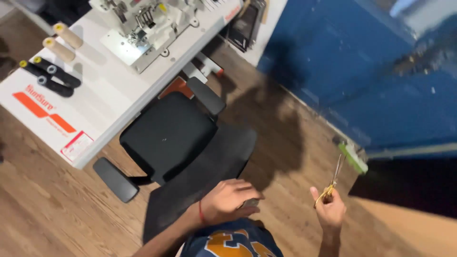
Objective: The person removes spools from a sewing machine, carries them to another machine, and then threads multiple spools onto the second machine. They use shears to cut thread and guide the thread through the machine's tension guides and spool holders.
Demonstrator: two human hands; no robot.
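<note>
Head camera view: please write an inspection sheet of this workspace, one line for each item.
Surface: white table bearing a sewing machine.
Job's things: gold-handled scissors; black office chair.
Clutter: two cream thread cones, two black cones.
Grips: left hand rests on the chair's backrest; right hand holds the scissors.
Cables: nothing seen.
Surroundings: wooden floor, blue wall.
</note>
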